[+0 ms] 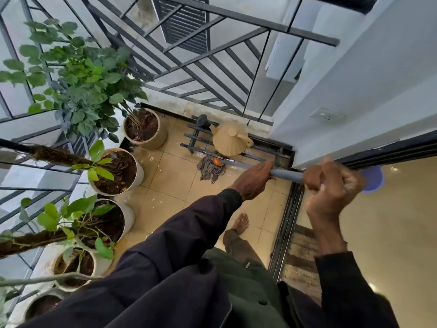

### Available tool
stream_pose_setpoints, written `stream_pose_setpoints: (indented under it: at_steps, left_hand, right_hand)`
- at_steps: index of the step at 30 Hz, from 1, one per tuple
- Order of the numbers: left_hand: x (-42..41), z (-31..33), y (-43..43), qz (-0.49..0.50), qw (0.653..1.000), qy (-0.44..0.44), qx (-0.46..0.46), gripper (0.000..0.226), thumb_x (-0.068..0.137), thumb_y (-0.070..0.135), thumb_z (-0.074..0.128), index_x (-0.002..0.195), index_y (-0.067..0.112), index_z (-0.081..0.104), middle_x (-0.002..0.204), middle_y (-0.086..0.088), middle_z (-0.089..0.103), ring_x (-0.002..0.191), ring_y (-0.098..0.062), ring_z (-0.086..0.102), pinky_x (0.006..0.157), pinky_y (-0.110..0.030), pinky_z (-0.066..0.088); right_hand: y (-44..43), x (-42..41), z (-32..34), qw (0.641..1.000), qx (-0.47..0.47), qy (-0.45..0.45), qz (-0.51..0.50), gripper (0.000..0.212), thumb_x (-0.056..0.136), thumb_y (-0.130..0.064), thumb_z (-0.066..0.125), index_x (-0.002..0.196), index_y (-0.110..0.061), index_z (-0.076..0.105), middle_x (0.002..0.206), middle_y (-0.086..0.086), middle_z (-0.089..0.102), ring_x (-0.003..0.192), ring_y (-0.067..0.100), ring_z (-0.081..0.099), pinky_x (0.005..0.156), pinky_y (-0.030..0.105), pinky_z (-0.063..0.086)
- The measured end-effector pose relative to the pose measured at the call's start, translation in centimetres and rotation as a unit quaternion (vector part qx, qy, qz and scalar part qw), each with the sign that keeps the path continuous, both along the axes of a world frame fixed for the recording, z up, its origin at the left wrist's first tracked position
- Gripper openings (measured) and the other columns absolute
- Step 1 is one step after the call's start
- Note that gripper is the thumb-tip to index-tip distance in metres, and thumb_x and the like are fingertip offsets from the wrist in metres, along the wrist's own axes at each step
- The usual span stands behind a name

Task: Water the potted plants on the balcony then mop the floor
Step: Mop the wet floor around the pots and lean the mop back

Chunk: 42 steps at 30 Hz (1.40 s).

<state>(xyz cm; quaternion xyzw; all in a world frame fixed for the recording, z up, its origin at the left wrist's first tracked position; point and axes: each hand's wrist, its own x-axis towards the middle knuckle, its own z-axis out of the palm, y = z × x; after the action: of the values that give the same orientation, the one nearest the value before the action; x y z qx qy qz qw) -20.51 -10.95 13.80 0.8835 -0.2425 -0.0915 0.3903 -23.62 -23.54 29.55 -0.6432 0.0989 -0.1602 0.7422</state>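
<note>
Trouble is likeliest at the mop head (211, 171), which lies on the tiled floor (179, 188) just in front of the watering can (229, 139). The can stands on a low black rack (196, 136), and a long forward push would probably drive the strings under the rack bars, snag them, or knock the can over. A sideways sweep away from the can, toward the plant pots (162, 137), could bump a pot wall or drag spilled soil across the tiles. The floor looks wet and glossy on the near side of the can, and a bare foot (241, 223) stands there, so a slip is a fair risk. Beyond the can to the other side, a purple bucket (376, 183) sits mostly hidden behind the upper hand; the handle's back end could strike it on a pull.

Both hands are closed on the grey mop handle (286, 174). The left hand (253, 181) grips it lower down, nearer the can, fingers wrapped over the shaft. The right hand (331, 185) grips it higher, farther from the can, fingers curled tight into a fist around it.
</note>
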Motion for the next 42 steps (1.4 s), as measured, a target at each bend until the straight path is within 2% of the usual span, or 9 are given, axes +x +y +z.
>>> stream_pose_setpoints:
  at_steps: [5,9,15,20,25,30,36,38,42]
  left_hand:
    - [0.9,0.5,2.0,0.03,1.0,0.005,-0.008,0.011,0.099,0.0,0.054,0.108,0.004,0.049,0.097,-0.016,0.061,0.082,-0.025,0.056,0.076,-0.04,0.051]
    - [0.0,-0.1,5.3,0.053,0.999,0.007,0.002,0.012,0.102,0.006,0.054,0.114,0.005,0.05,0.101,-0.014,0.063,0.083,-0.011,0.048,0.078,-0.033,0.05]
    - [-4.1,-2.4,10.0,0.059,0.998,0.006,0.017,0.012,0.102,0.011,0.056,0.113,0.007,0.051,0.101,-0.012,0.06,0.084,-0.021,0.054,0.074,-0.04,0.054]
    - [-4.9,-0.5,10.3,0.041,0.999,-0.021,-0.027,0.011,0.1,0.006,0.058,0.11,0.007,0.054,0.101,-0.013,0.06,0.084,-0.019,0.053,0.077,-0.02,0.037]
    - [-2.5,1.1,10.1,0.024,0.997,-0.036,-0.065,0.012,0.099,0.003,0.059,0.11,0.005,0.055,0.1,-0.014,0.061,0.084,-0.017,0.052,0.078,-0.017,0.034]
    - [0.7,-0.3,11.3,0.032,0.999,-0.019,-0.04,0.007,0.102,0.006,0.054,0.108,0.007,0.05,0.101,-0.011,0.058,0.081,-0.011,0.043,0.075,-0.031,0.049]
    - [1.7,0.0,11.8,0.066,0.997,0.007,-0.029,0.009,0.101,0.003,0.053,0.111,0.003,0.052,0.101,-0.015,0.06,0.082,-0.015,0.047,0.075,-0.029,0.044]
    - [1.9,0.5,12.4,0.073,0.997,0.013,-0.028,0.008,0.101,0.005,0.054,0.11,0.004,0.052,0.101,-0.015,0.06,0.083,-0.021,0.053,0.077,-0.034,0.047]
    - [0.5,0.2,14.7,0.089,0.995,0.029,-0.025,0.01,0.103,0.008,0.052,0.113,0.008,0.049,0.104,-0.013,0.06,0.085,-0.017,0.051,0.082,-0.037,0.051]
  right_hand:
    - [2.3,2.5,0.7,1.0,0.017,0.004,0.008,0.06,0.099,-0.002,0.051,0.045,-0.03,0.054,0.041,-0.019,0.036,0.034,0.008,0.031,0.052,0.025,0.029]
    - [4.8,2.9,0.3,0.999,0.014,0.038,0.016,0.06,0.099,-0.004,0.051,0.045,-0.03,0.053,0.042,-0.019,0.036,0.035,0.008,0.032,0.053,0.025,0.031]
    - [7.7,0.3,-0.8,0.995,0.036,0.085,0.029,0.051,0.094,-0.012,0.057,0.046,-0.027,0.053,0.042,-0.014,0.036,0.037,0.01,0.031,0.054,0.029,0.03]
    - [8.0,-0.8,1.5,0.997,0.041,0.032,0.049,0.042,0.091,-0.016,0.056,0.05,-0.026,0.055,0.043,-0.014,0.034,0.036,0.014,0.028,0.048,0.026,0.027]
    - [8.7,-0.3,3.6,0.996,0.037,-0.027,0.079,0.046,0.093,-0.01,0.052,0.051,-0.029,0.054,0.044,-0.015,0.033,0.034,0.014,0.028,0.047,0.026,0.025]
    - [11.7,0.6,0.9,0.998,-0.052,0.0,0.025,0.055,0.096,0.002,0.049,0.052,-0.029,0.058,0.046,-0.021,0.04,0.037,0.016,0.035,0.047,0.031,0.032]
    - [12.8,2.9,0.8,0.998,-0.065,0.016,0.007,0.058,0.1,-0.001,0.05,0.05,-0.028,0.058,0.044,-0.02,0.04,0.037,0.012,0.037,0.047,0.026,0.034]
    - [13.4,3.7,1.2,0.998,-0.054,0.019,0.012,0.058,0.1,0.0,0.05,0.049,-0.027,0.057,0.043,-0.02,0.039,0.037,0.012,0.037,0.047,0.025,0.034]
    - [14.7,4.6,0.9,0.999,-0.031,0.034,0.027,0.056,0.097,-0.002,0.053,0.047,-0.025,0.055,0.041,-0.017,0.037,0.035,0.013,0.034,0.047,0.024,0.033]
